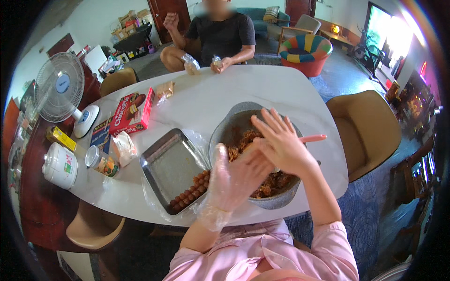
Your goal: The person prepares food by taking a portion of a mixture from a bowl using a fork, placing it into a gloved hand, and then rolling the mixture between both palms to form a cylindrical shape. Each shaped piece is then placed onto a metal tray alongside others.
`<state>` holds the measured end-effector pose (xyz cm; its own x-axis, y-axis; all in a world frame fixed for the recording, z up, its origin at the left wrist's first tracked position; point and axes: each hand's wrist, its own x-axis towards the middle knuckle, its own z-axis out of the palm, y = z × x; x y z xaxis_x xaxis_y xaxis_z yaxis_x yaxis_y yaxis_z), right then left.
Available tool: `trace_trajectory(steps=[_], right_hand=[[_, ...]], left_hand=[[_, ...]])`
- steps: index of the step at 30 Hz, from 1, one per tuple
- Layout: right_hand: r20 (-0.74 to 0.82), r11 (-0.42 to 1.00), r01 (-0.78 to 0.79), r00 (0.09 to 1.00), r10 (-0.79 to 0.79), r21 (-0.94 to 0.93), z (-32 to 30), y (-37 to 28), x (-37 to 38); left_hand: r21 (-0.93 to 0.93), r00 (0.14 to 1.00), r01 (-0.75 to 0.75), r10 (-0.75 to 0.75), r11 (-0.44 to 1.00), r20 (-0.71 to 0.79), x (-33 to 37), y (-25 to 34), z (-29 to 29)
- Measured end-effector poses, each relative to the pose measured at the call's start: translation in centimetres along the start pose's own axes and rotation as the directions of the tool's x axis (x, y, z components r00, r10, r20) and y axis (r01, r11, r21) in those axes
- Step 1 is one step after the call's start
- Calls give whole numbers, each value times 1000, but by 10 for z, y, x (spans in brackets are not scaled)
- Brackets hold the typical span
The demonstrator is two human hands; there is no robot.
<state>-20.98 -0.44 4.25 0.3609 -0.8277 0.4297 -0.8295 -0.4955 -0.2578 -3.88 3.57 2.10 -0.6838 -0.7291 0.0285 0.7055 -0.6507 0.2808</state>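
Both my hands are over a grey pot [276,202] that holds a reddish-brown shredded mixture [267,189]. My left hand [232,182], in a clear plastic glove, has its fingers stretched out. Across its fingertips lies my right hand [283,140], palm down with fingers extended. Anything between the palms is hidden. A pink utensil handle [313,138] sticks out past the pot's right rim, behind my right hand. Left of the pot, a rectangular metal tray [168,164] carries rows of small brown balls [191,191] along its near right end.
Across the table a person [220,35] holds a small packet [217,62]. On the left are a red box [132,111], a jar [101,161], a white lidded container [60,165] and a fan [61,84]. A tan chair [365,131] stands at the right.
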Motion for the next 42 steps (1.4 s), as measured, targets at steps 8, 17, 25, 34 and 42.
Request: trace_trajectory(steps=[8, 17, 25, 34, 42], right_hand=[[23, 997, 76, 997, -76, 10, 6, 3, 8], [-5, 998, 59, 998, -59, -34, 4, 8, 5], [27, 994, 37, 999, -40, 100, 4, 2, 13], [-17, 996, 87, 996, -87, 24, 7, -9, 10], [70, 990, 138, 988, -140, 36, 6, -27, 6]], left_hand=[[23, 999, 53, -53, 998, -2, 10, 0, -6], [-161, 999, 13, -6, 987, 45, 6, -8, -1], [-590, 977, 168, -56, 790, 204, 4, -20, 0], [-209, 969, 84, -30, 974, 246, 8, -18, -10], [-430, 923, 102, 75, 897, 376, 5, -26, -27]])
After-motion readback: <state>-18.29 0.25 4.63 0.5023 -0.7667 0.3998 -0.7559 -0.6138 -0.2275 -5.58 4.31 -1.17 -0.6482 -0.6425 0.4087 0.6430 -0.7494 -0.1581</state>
